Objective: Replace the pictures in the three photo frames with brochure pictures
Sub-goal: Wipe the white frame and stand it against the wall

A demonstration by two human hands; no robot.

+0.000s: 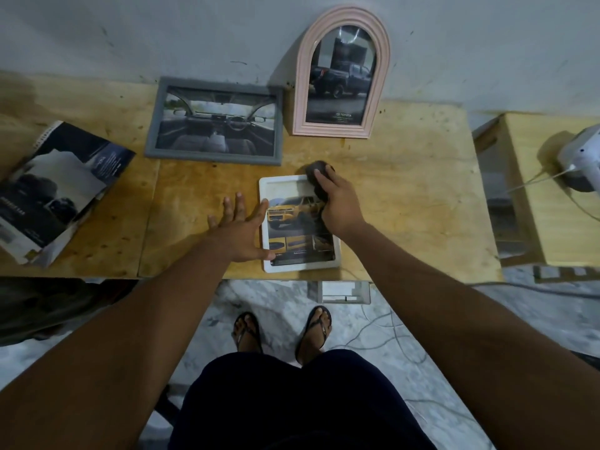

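Observation:
A white photo frame (276,183) lies flat near the table's front edge, holding a picture of a yellow car. My left hand (242,227) is spread flat, its thumb and forefinger pressing the frame's left side. My right hand (337,206) grips a dark cloth (316,172) over the frame's upper right corner. A grey frame (216,121) with a car-interior picture lies behind. A pink arched frame (341,73) with a dark pickup picture leans on the wall. The open brochure (52,193) lies at the left.
The wooden table (406,196) stands against a grey wall. A second wooden stand (545,203) at the right carries a white device with a cable. Cables trail over the marble floor by my sandalled feet.

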